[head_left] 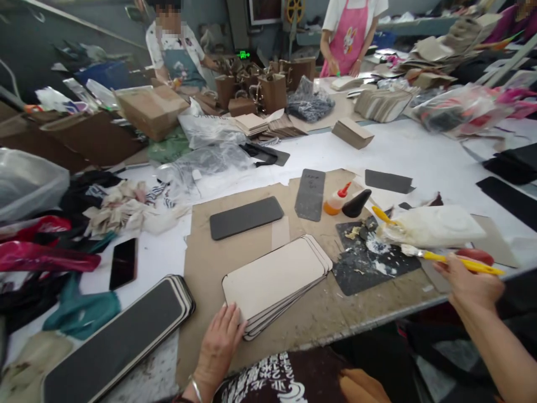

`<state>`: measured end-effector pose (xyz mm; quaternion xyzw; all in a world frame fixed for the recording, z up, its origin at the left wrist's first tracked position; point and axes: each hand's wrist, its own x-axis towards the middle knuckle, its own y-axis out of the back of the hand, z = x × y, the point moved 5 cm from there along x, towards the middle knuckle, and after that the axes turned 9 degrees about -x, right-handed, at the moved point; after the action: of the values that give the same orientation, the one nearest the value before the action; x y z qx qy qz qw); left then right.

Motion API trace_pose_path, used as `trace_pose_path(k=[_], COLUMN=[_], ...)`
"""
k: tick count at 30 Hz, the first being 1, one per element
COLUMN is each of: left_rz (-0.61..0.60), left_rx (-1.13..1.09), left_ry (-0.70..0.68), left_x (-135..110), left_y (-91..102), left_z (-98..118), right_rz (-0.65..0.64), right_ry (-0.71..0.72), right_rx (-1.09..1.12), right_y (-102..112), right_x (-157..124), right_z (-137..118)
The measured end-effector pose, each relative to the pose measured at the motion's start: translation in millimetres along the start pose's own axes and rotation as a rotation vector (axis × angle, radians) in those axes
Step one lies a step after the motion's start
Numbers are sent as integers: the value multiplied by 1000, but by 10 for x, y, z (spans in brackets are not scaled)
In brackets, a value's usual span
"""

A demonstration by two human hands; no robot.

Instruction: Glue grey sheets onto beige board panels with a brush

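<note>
My left hand (218,341) lies flat on the brown paper, fingers stretched out, touching the near corner of a stack of beige rounded boards (274,280). My right hand (472,282) is closed round the yellow handle of a glue brush (444,257), whose bristles point left over a glue-smeared dark mat (364,263). A single dark grey board (246,216) rests farther back on the paper. Left of my hand sits a stack of dark-faced boards (121,336).
An orange glue bottle (335,201), a black cone (356,203) and a white glue bag (432,226) stand near the mat. A phone (123,263) and cloth scraps lie at left. Two other people work at the far side among cardboard boxes and bags.
</note>
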<state>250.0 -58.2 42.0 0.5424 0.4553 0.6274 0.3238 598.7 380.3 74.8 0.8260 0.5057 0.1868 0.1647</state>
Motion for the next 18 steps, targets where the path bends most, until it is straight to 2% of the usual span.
trace_pose_path(k=[2, 3, 5, 7, 10, 13, 16, 18], left_rz=[5, 2, -14, -29, -32, -22, -6, 3], left_rx=[-36, -51, -85, -131, -204, -251, -272, -285], left_ry=[31, 40, 61, 85, 117, 142, 168, 182], left_x=[30, 39, 44, 31, -9, -48, -63, -65], left_y=[28, 41, 60, 70, 72, 62, 50, 43], left_z=[-11, -12, -12, -11, -14, -24, -38, -46], right_rz=[24, -15, -190, -431, -788, -1054, -1201, -1216], right_ry=[-152, -193, -187, -127, -14, 147, 328, 452], right_rx=[96, 139, 204, 220, 142, 161, 186, 156], right_y=[56, 36, -99, -315, -670, -963, -1153, -1223], right_x=[-180, -311, -666, -1171, -2142, -3102, -3744, -3893], right_z=[-20, -63, -220, -427, -741, -1023, -1187, -1225])
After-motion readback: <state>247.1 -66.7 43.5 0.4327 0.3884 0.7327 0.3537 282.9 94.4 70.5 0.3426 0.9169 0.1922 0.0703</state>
